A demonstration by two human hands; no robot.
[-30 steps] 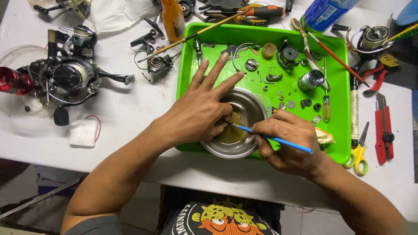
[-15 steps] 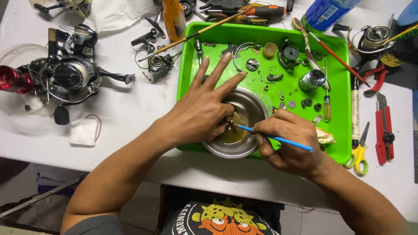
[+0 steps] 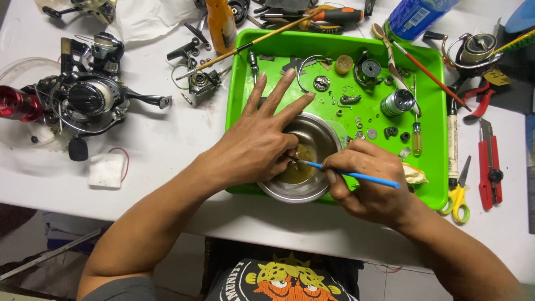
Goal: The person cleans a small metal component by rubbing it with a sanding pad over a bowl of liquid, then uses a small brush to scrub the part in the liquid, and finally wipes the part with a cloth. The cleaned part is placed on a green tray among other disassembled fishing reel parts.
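1. Head view shows our left hand [image 3: 259, 147] over the steel bowl [image 3: 320, 134], 3 fingers spread flat and thumb and forefinger pinching a tiny metal part [image 3: 292, 160] just above the yellowish liquid [image 3: 298, 170].
2. Our right hand [image 3: 368, 184] is pressed together around a thin blue brush [image 3: 356, 175], its tip touching the part.
3. We judge the part light, hard, wet and slippery, easy to drop; it is best pinched by its edges, fingertips close over the bowl.
4. We judge the brush light and slightly flexible, best gripped near its middle, pencil-style.
5. The bowl sits at the near edge of the green tray [image 3: 434, 189] on the tabletop [image 3: 167, 150]; it could slide or tip if pushed.
6. Small loose screws and washers [image 3: 370, 134], a spool [image 3: 397, 102] and a little screwdriver [image 3: 417, 139] crowd the tray just beyond the bowl.
7. Fishing reels [image 3: 83, 100], scissors [image 3: 458, 192] and red pliers [image 3: 489, 167] lie well apart.
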